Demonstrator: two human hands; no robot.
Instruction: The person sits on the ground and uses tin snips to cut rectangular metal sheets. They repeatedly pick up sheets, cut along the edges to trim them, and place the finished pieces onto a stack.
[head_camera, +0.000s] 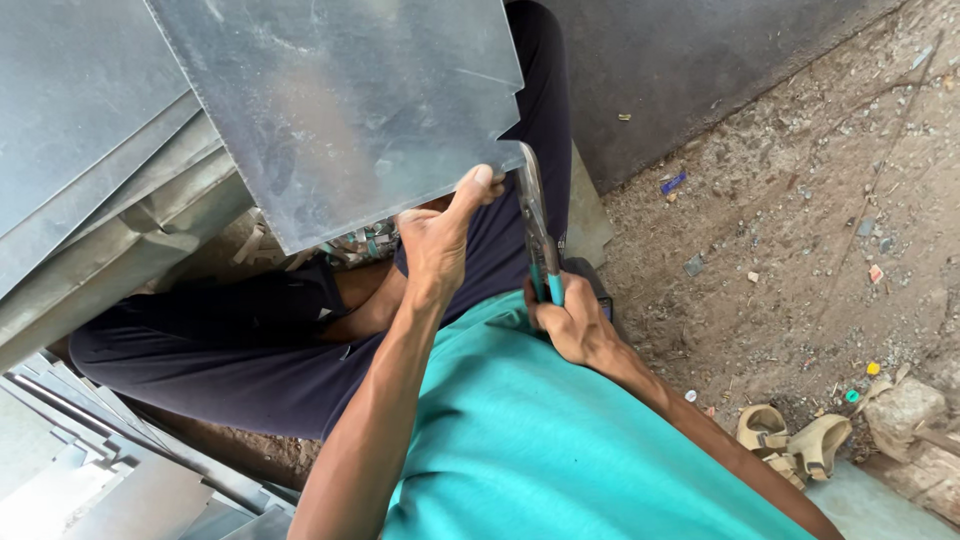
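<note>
Currently the left hand (435, 245) pinches the metal sheet (340, 110) while the right hand (570, 320) squeezes snips (535, 225) at its corner; cutting continues steadily.

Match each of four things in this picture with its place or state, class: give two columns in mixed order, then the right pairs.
1. left hand
2. right hand
3. sandals
4. metal sheet

a. lying on the dirt ground at lower right
b. grips the teal-handled snips
c. thumb pressed on the sheet's lower edge
d. held up, grey, with a notched corner

Pairs: 1-c, 2-b, 3-a, 4-d
</note>
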